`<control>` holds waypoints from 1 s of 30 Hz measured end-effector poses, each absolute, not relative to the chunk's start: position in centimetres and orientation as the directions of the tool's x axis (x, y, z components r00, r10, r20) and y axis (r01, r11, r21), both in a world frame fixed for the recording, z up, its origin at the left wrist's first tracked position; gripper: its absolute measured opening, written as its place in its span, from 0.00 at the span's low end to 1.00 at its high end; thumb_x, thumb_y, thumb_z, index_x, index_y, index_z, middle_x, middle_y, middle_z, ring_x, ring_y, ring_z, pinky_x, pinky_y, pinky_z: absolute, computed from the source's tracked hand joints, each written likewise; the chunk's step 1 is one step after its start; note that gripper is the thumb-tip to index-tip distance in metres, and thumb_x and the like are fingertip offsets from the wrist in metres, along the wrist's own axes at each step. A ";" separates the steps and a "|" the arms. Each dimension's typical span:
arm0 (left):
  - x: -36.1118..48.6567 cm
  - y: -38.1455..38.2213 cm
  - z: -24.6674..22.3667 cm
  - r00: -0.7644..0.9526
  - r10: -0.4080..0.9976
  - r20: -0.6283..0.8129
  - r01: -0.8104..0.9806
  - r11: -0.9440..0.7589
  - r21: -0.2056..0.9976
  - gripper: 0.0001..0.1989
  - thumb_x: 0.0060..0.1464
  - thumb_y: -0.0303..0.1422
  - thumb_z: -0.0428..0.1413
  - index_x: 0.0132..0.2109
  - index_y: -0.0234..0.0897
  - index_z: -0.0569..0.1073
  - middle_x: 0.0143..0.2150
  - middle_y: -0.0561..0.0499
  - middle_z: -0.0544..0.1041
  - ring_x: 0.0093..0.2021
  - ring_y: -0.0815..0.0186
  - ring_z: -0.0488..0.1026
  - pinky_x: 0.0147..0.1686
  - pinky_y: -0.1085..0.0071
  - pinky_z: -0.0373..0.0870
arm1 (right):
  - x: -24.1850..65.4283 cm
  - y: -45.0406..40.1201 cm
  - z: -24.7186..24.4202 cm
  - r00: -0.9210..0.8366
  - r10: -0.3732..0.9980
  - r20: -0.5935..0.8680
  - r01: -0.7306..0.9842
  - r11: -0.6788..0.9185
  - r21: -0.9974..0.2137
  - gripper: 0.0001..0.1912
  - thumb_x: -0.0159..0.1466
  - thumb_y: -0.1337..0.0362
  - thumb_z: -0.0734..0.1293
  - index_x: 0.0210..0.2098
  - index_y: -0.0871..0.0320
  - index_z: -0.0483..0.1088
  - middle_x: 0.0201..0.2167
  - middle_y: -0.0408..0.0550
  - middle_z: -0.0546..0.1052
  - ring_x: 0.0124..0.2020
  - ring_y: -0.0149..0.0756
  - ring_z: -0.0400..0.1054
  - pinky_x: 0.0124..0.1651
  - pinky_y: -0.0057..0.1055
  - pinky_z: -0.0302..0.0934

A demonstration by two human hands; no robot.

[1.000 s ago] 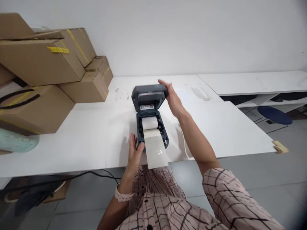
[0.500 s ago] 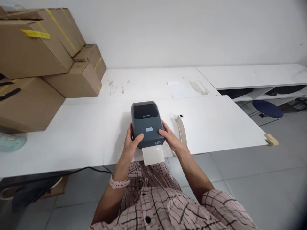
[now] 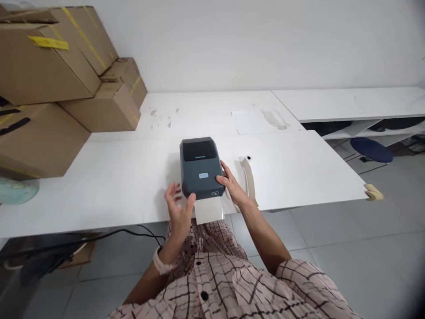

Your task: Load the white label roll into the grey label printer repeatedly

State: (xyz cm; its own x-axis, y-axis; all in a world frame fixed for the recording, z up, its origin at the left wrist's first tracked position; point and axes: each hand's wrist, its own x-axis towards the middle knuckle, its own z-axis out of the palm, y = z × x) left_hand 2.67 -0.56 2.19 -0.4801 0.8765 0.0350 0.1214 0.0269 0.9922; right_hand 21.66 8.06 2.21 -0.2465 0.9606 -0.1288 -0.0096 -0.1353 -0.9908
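Dark grey plastic, lid down: one label printer (image 3: pixel 201 168) sits near the front edge of the white tabletop (image 3: pixel 299 173), a single strip of white label paper (image 3: pixel 208 210) hanging from its front slot over that edge. The right hand (image 3: pixel 229 185) rests flat against the printer's right front corner, fingers pressed to the casing rather than wrapped round it. The left hand (image 3: pixel 178 212) hovers just off the left front corner, its grip spread wide, fingers apart, holding nothing. To my eye the step in hand is seating the shut printer with the paper fed out. A next move would seem to call for a pinch on the paper just below the right hand, or a press on the one pale button on the lid. Beyond the right hand lies one curled beige strip (image 3: pixel 248 178). Well off past the left hand, I count four cardboard boxes (image 3: pixel 59 71) stacked.
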 end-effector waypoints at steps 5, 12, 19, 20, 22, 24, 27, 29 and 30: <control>4.1 -4.3 1.7 -0.171 0.928 -0.331 -0.100 0.318 0.943 0.22 0.51 0.54 0.60 0.33 0.40 0.68 0.23 0.57 0.64 0.21 0.72 0.59 0.22 0.73 0.57 | 21.3 7.8 2.3 -0.239 0.969 -0.061 0.039 -0.053 -0.998 0.49 0.62 0.38 0.64 0.75 0.48 0.43 0.69 0.51 0.66 0.69 0.52 0.59 0.68 0.54 0.59; 4.2 -3.2 4.0 0.064 0.905 -0.421 -0.208 0.425 0.881 0.26 0.41 0.56 0.66 0.30 0.38 0.68 0.17 0.63 0.54 0.17 0.77 0.44 0.20 0.74 0.42 | 21.1 7.3 3.4 -0.202 0.976 -0.083 -0.013 -0.088 -0.996 0.48 0.61 0.44 0.67 0.73 0.52 0.47 0.70 0.54 0.64 0.70 0.53 0.58 0.71 0.56 0.52; 0.9 -3.7 1.5 -0.062 0.960 -0.274 0.109 0.280 0.954 0.26 0.54 0.54 0.58 0.22 0.38 0.63 0.19 0.57 0.59 0.21 0.72 0.55 0.23 0.73 0.51 | 20.7 5.6 7.8 -0.324 0.821 0.469 0.573 0.565 -0.594 0.25 0.70 0.57 0.61 0.66 0.46 0.59 0.54 0.49 0.79 0.70 0.49 0.56 0.74 0.59 0.44; 0.4 -3.6 1.5 -0.132 0.964 -0.229 0.124 0.245 0.961 0.24 0.56 0.53 0.57 0.23 0.38 0.66 0.20 0.57 0.61 0.22 0.71 0.56 0.23 0.73 0.53 | 20.3 5.5 8.1 -0.411 0.781 0.470 0.588 0.621 -0.518 0.24 0.71 0.58 0.60 0.66 0.47 0.60 0.52 0.49 0.80 0.69 0.50 0.59 0.74 0.59 0.44; -0.5 -3.0 1.8 -0.276 0.951 -0.139 0.148 0.185 0.972 0.20 0.59 0.50 0.55 0.30 0.39 0.72 0.24 0.55 0.67 0.25 0.69 0.61 0.26 0.73 0.59 | 19.4 5.3 8.3 -0.525 0.726 0.444 0.613 0.684 -0.395 0.23 0.72 0.60 0.60 0.65 0.48 0.60 0.51 0.51 0.80 0.65 0.50 0.65 0.73 0.59 0.47; -0.9 -2.1 2.3 -0.369 0.928 -0.048 0.184 0.124 0.975 0.18 0.60 0.49 0.54 0.41 0.39 0.76 0.34 0.50 0.76 0.33 0.66 0.70 0.31 0.71 0.66 | 18.3 5.1 7.9 -0.561 0.696 0.448 0.647 0.706 -0.287 0.22 0.72 0.61 0.59 0.65 0.51 0.60 0.50 0.53 0.79 0.60 0.50 0.69 0.71 0.58 0.52; -0.4 -0.8 2.8 -0.344 0.937 0.058 0.236 0.027 0.971 0.24 0.62 0.47 0.54 0.59 0.41 0.72 0.60 0.42 0.74 0.57 0.57 0.72 0.51 0.64 0.72 | 17.0 4.6 7.4 -0.548 0.639 0.539 0.686 0.713 -0.147 0.20 0.72 0.62 0.59 0.61 0.59 0.63 0.47 0.57 0.80 0.54 0.49 0.73 0.67 0.53 0.60; 0.5 -0.3 2.9 -0.263 0.963 0.057 0.224 0.003 0.975 0.31 0.63 0.47 0.54 0.69 0.43 0.62 0.71 0.42 0.63 0.68 0.53 0.64 0.61 0.60 0.67 | 17.0 4.3 7.3 -0.519 0.616 0.593 0.692 0.710 -0.132 0.18 0.72 0.63 0.61 0.59 0.61 0.65 0.46 0.57 0.80 0.54 0.48 0.73 0.66 0.51 0.61; 1.0 -0.2 2.8 -0.233 0.971 0.050 0.208 -0.001 0.978 0.34 0.63 0.48 0.54 0.72 0.44 0.57 0.74 0.42 0.59 0.71 0.52 0.60 0.63 0.59 0.65 | 17.3 4.2 7.3 -0.500 0.618 0.606 0.680 0.714 -0.166 0.17 0.71 0.62 0.62 0.58 0.59 0.65 0.46 0.56 0.80 0.53 0.47 0.74 0.66 0.51 0.61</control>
